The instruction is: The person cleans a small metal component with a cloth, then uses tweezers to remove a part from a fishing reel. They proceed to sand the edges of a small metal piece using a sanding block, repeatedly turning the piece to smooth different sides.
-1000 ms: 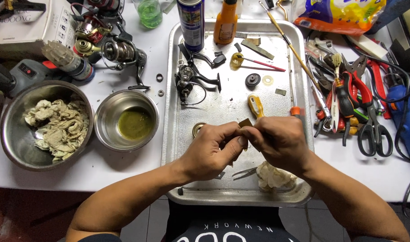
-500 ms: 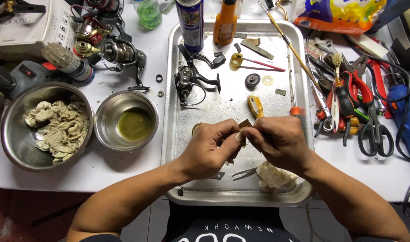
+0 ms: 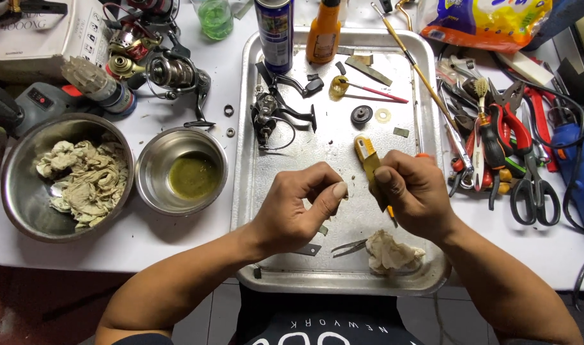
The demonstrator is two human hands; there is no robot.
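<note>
Both my hands hover over the front half of a metal tray [image 3: 247, 191]. My left hand [image 3: 295, 211] has its thumb and fingertips pinched together on a small part that is mostly hidden. My right hand [image 3: 416, 195] grips a yellow-handled tool [image 3: 367, 155] whose top sticks up and to the left out of the fist. The two hands are a little apart. A stripped fishing reel body [image 3: 271, 114] lies at the back left of the tray, beyond my left hand.
A dirty rag [image 3: 390, 252] and tweezers [image 3: 348, 246] lie at the tray's front. A small bowl of greenish liquid [image 3: 186, 172] and a bigger bowl of rags [image 3: 62, 179] stand to the left. Pliers, scissors [image 3: 528, 191] and screwdrivers crowd the right. A spray can [image 3: 276, 32] and an orange bottle [image 3: 324, 32] stand at the back.
My hands, pressed together around a small piece before, have drawn slightly apart. The yellow-handled tool now shows more clearly in my right hand.
</note>
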